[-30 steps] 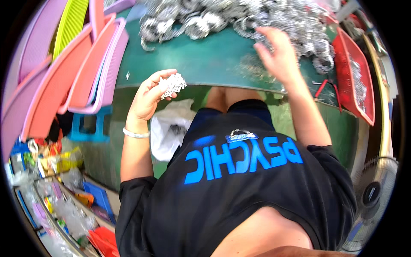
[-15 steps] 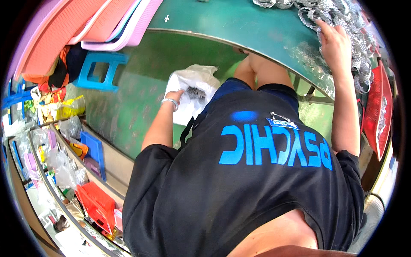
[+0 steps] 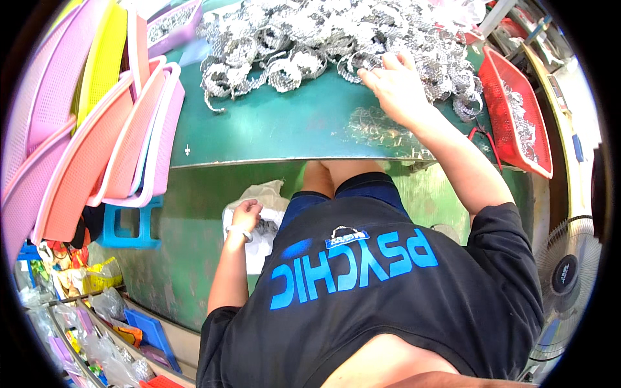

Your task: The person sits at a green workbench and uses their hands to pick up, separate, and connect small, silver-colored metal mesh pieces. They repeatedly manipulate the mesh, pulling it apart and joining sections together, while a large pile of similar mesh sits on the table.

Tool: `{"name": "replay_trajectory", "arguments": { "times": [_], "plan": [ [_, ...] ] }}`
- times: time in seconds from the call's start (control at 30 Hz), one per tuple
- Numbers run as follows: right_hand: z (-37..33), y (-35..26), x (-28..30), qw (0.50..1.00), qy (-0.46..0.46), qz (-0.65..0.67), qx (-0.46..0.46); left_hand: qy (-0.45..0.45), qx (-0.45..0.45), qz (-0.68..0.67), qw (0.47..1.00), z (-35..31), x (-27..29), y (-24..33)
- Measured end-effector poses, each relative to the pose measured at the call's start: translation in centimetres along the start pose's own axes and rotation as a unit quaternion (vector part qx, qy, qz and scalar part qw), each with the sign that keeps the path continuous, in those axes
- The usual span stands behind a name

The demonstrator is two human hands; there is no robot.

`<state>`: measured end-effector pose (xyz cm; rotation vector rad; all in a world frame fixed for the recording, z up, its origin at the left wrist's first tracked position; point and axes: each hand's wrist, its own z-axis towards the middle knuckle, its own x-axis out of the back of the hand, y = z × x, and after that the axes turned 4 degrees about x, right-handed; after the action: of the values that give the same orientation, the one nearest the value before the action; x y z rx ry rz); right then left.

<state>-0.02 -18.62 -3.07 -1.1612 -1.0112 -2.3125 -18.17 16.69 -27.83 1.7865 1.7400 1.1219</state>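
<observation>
My left hand point(image 3: 245, 214) hangs low below the table's front edge, over a white bag point(image 3: 254, 255) with dark grey pieces in its mouth. Its fingers are bent in, and what they hold, if anything, is hidden. A pale bracelet circles that wrist. Up on the green table, my right hand point(image 3: 400, 90) touches the near side of a big heap of silver-grey, scaly-looking strips point(image 3: 284, 72), many of them curled into loops. Its thumb and fingers are spread apart, the thumb against one loop.
Stacked pink, purple and yellow plastic baskets point(image 3: 103, 149) crowd the left side. A blue stool point(image 3: 132, 223) stands beneath them. At the right are a red basket point(image 3: 495, 116) of grey strips, red-handled pliers point(image 3: 482, 134) and a fan point(image 3: 564, 275). Another purple basket point(image 3: 189, 32) sits behind.
The view has swung, bringing more of the heap into sight. My left hand has come off the bag's rim to over its mouth. My right hand's fingers have spread at the strips.
</observation>
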Motion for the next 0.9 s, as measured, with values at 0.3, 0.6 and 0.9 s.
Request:
{"name": "replay_trajectory", "arguments": {
  "times": [0.3,0.6,0.9],
  "plan": [
    [-0.2,2.3,-0.7,0.973,0.075,0.208,-0.072,-0.250,-0.103,0.020,0.963,-8.9,-2.4,14.7],
    [0.2,2.3,-0.5,0.977,0.070,0.196,0.042,-0.233,-0.264,0.017,0.936,-9.5,-6.2,23.0],
    [4.9,4.6,-2.5,0.781,0.116,0.492,-0.368,-0.232,-0.288,0.089,0.925,-9.2,-8.9,26.4]
  ]
}}
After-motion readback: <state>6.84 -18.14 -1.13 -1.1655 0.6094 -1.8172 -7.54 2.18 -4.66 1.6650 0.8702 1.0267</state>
